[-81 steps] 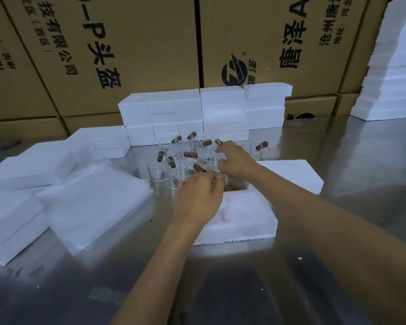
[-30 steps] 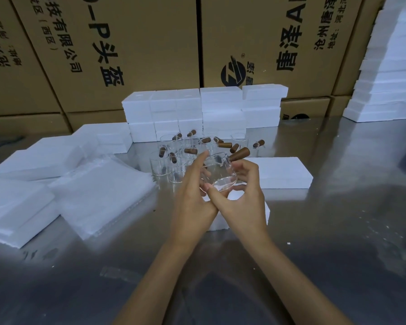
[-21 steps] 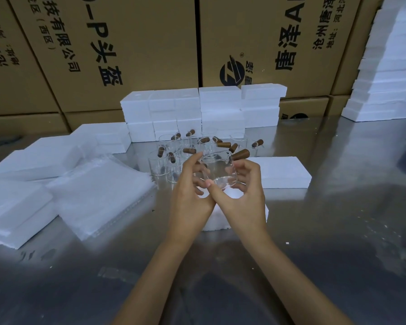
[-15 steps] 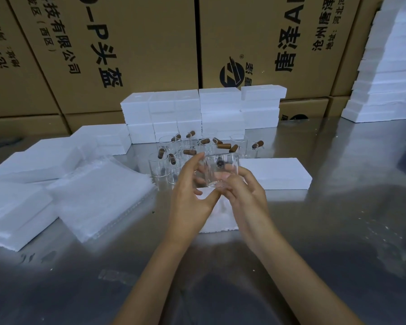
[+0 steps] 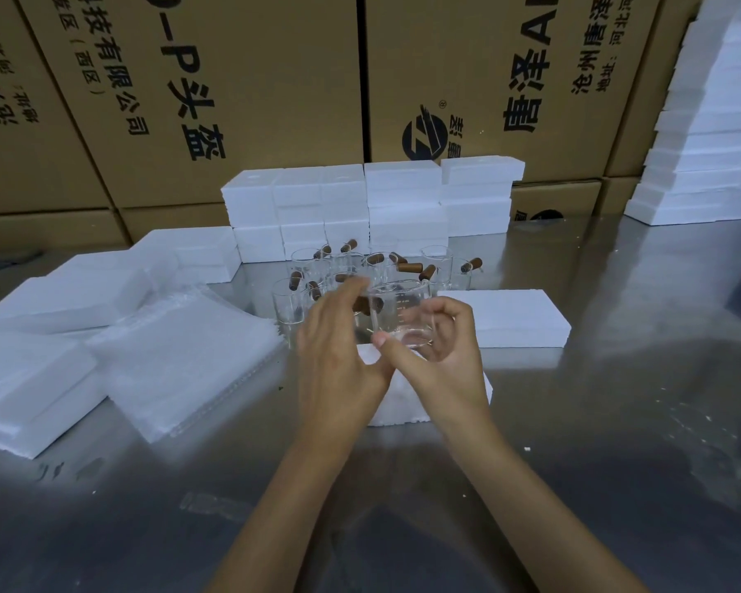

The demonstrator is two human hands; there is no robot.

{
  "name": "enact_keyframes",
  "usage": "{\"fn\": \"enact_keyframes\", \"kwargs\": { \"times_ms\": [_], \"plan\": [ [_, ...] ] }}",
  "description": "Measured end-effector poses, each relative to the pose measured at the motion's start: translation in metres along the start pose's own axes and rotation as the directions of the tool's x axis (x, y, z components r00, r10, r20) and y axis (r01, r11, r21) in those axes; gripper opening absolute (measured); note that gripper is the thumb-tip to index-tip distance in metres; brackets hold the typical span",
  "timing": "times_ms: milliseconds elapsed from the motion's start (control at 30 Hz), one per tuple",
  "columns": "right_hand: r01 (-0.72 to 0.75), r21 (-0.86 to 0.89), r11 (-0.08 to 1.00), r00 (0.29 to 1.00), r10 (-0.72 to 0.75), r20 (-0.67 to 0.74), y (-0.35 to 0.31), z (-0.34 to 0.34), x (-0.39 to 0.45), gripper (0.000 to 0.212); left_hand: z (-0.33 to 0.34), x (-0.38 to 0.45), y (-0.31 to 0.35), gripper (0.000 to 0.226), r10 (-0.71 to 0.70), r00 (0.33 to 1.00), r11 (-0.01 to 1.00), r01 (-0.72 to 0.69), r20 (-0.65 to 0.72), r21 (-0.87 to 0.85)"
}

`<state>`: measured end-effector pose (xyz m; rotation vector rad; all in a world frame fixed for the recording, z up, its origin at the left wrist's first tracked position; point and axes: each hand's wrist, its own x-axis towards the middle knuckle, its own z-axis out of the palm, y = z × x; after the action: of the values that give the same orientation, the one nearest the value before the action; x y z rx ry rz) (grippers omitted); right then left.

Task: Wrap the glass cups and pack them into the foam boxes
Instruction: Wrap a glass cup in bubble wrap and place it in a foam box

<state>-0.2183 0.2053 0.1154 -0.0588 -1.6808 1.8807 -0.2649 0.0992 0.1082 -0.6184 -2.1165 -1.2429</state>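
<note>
The tall brown cardboard cartons (image 5: pixel 249 96) stacked behind the bench carry black Chinese print running sideways; the large characters 头盔 can be read on the left one, with 有限公司 and (西区) in smaller type beside them. The right carton shows 唐泽 and a big letter A, a round black logo (image 5: pixel 424 136) with a small ® mark, and 沧州 and 地址 at the edge, where the rest is cut off by the top of the view.

Over the shiny steel table (image 5: pixel 617 421), the right hand (image 5: pixel 439 357) curls around a clear glass measuring cup (image 5: pixel 398 314), thumb across the near side of its base, held in the air above a white foam box base (image 5: pixel 403 404) that the two hands mostly hide. White graduation marks run down the cup's side, too small to read. The left hand (image 5: pixel 334 361) is beside it with fingers straight and blurred, touching or nearly touching the cup; I cannot tell which.

Behind them stands a cluster of clear glass cups with brown wooden handles (image 5: pixel 360 267), their outlines hard to separate. A white foam lid (image 5: pixel 514 318) lies to the right, a pile of translucent white foam wrapping sheets (image 5: pixel 180 361) to the left, and white foam boxes in a stacked block (image 5: pixel 360 207) at the back. A taller white foam stack (image 5: pixel 711 134) is cut off at the right edge.
</note>
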Motion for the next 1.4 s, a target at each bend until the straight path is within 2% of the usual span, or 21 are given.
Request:
{"fn": "enact_keyframes", "kwargs": {
  "times_ms": [100, 167, 300, 400, 500, 533, 633, 667, 733, 800, 867, 933, 1033, 1133, 1233, 1300, 1400],
  "plan": [
    [-0.179, 0.201, 0.963, 0.984, 0.175, 0.036, -0.002, -0.006, 0.006, 0.064, -0.002, 0.004, -0.002, 0.088, -0.115, 0.993, 0.993, 0.115, 0.006, -0.035],
    [-0.241, 0.299, 0.923, 0.970, 0.232, 0.064, -0.002, -0.007, 0.008, 0.060, -0.005, 0.008, -0.006, 0.093, -0.202, 0.976, 0.972, 0.210, 0.081, -0.103],
    [-0.383, 0.525, 0.760, 0.923, 0.290, 0.253, -0.007, -0.004, 0.008, 0.022, -0.004, 0.010, -0.009, 0.068, -0.219, 0.942, 0.902, 0.295, 0.255, -0.316],
    [-0.448, 0.524, 0.725, 0.887, 0.286, 0.362, -0.010, -0.005, 0.005, 0.035, -0.004, 0.009, -0.008, 0.065, -0.161, 0.945, 0.888, 0.264, 0.284, -0.376],
    [-0.464, 0.506, 0.727, 0.874, 0.282, 0.396, -0.012, -0.006, 0.003, 0.022, -0.005, 0.011, -0.006, 0.062, -0.120, 0.955, 0.893, 0.222, 0.270, -0.391],
    [-0.459, 0.485, 0.745, 0.877, 0.291, 0.383, -0.012, -0.004, 0.003, 0.024, -0.005, 0.012, -0.006, 0.061, -0.111, 0.958, 0.898, 0.211, 0.264, -0.387],
    [-0.312, 0.272, 0.910, 0.943, 0.261, 0.209, -0.008, -0.002, 0.001, 0.066, -0.007, 0.013, -0.008, 0.059, -0.123, 0.977, 0.936, 0.172, 0.173, -0.308],
    [-0.225, 0.148, 0.963, 0.970, 0.206, 0.132, -0.006, 0.000, -0.001, 0.070, -0.006, 0.012, -0.009, 0.060, -0.136, 0.983, 0.955, 0.163, 0.123, -0.246],
    [-0.060, -0.070, 0.996, 0.998, 0.062, 0.025, -0.003, 0.002, -0.004, 0.069, -0.006, 0.007, -0.008, 0.064, -0.152, 0.987, 0.983, 0.156, 0.048, -0.101],
    [0.027, -0.141, 0.990, 1.000, -0.028, -0.007, 0.002, 0.001, -0.003, 0.067, -0.005, 0.003, -0.007, 0.067, -0.133, 0.991, 0.991, 0.133, 0.026, -0.019],
    [-0.004, -0.048, 0.999, 1.000, 0.004, 0.007, 0.002, 0.000, -0.001, 0.061, -0.004, 0.003, -0.005, 0.067, -0.116, 0.993, 0.993, 0.116, 0.029, -0.014],
    [-0.130, 0.097, 0.987, 0.991, 0.126, 0.041, 0.003, -0.003, 0.002, 0.051, -0.005, 0.004, -0.002, 0.067, -0.078, 0.996, 0.996, 0.079, 0.050, -0.030],
    [-0.250, 0.266, 0.931, 0.968, 0.230, 0.105, 0.000, -0.005, 0.006, 0.014, -0.006, 0.006, -0.002, 0.071, -0.044, 0.994, 0.992, 0.056, 0.103, -0.110],
    [-0.368, 0.426, 0.827, 0.930, 0.323, 0.175, 0.000, -0.007, 0.012, 0.018, -0.006, 0.007, -0.003, 0.069, -0.052, 0.987, 0.987, 0.074, 0.154, -0.144],
    [-0.466, 0.497, 0.732, 0.884, 0.359, 0.301, -0.006, -0.009, 0.012, 0.048, -0.006, 0.007, -0.005, 0.066, -0.052, 0.985, 0.984, 0.079, 0.164, -0.160],
    [-0.444, 0.476, 0.759, 0.895, 0.348, 0.280, -0.007, -0.011, 0.012, 0.052, -0.005, 0.007, -0.005, 0.070, -0.062, 0.988, 0.983, 0.085, 0.139, -0.164],
    [-0.321, 0.278, 0.906, 0.947, 0.314, 0.070, -0.009, -0.013, 0.014, 0.048, -0.007, 0.007, -0.005, 0.076, -0.071, 0.994, 0.991, 0.080, 0.088, -0.109]
  ]
}}
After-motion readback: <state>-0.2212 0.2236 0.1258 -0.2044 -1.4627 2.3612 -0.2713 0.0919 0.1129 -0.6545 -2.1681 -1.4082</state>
